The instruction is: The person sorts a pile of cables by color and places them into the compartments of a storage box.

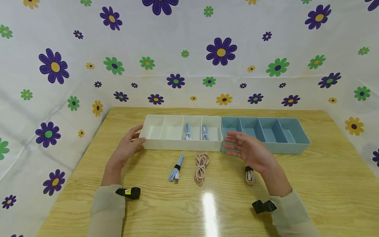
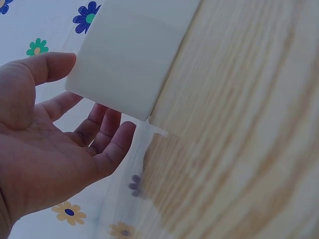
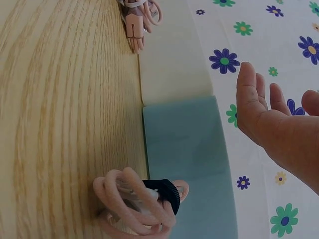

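Note:
My left hand (image 1: 127, 146) is at the left end of a white divided box (image 1: 180, 144), fingers loosely bent along the end wall. In the left wrist view, the thumb and fingertips of that hand (image 2: 55, 129) lie against or very near the box's corner (image 2: 124, 59). My right hand (image 1: 251, 149), relaxed and holding nothing, hovers over the front left part of a blue divided box (image 1: 275, 148). Two light-blue cable bundles (image 1: 187, 131) sit in the white box's two right compartments, one in each. Both boxes stand end to end.
In front of the boxes lie a light-blue cable with a black strap (image 1: 176, 169), a pinkish-beige cable bundle (image 1: 201, 168) and, partly behind my right hand, another beige cable with a black strap (image 1: 250, 176). A flowered cloth (image 1: 189, 92) hangs behind the wooden table (image 1: 154, 210).

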A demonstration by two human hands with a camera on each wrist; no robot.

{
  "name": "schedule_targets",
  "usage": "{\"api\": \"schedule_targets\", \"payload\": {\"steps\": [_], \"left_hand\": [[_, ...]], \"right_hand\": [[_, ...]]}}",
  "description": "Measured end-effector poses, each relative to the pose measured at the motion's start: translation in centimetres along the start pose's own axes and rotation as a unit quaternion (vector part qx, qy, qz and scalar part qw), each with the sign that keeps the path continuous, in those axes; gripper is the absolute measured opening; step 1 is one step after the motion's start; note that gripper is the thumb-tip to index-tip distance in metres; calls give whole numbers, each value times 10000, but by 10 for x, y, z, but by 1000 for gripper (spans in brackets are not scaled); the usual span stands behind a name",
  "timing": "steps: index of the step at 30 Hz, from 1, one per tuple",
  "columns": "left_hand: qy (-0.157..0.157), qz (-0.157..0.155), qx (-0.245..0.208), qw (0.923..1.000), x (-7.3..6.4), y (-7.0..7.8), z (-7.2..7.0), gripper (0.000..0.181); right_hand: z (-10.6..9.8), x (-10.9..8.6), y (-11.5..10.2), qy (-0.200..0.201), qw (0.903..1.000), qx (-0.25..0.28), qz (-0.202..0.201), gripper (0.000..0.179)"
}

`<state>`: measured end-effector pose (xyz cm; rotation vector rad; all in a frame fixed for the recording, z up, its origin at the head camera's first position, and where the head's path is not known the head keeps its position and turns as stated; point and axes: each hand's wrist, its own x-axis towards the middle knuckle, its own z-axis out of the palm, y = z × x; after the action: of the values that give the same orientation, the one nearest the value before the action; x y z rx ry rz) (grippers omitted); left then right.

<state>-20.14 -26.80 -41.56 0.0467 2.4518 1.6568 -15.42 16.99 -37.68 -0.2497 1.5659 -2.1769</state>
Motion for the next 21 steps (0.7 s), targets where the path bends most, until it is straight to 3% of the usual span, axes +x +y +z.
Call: {"api": "schedule_targets", "payload": {"steps": [21], "left_hand": [[-18,-56,-76,10000,2,-1,1,61]], "right_hand": [[-5,-5,3,-165,9990,-410,-82,36]]}}
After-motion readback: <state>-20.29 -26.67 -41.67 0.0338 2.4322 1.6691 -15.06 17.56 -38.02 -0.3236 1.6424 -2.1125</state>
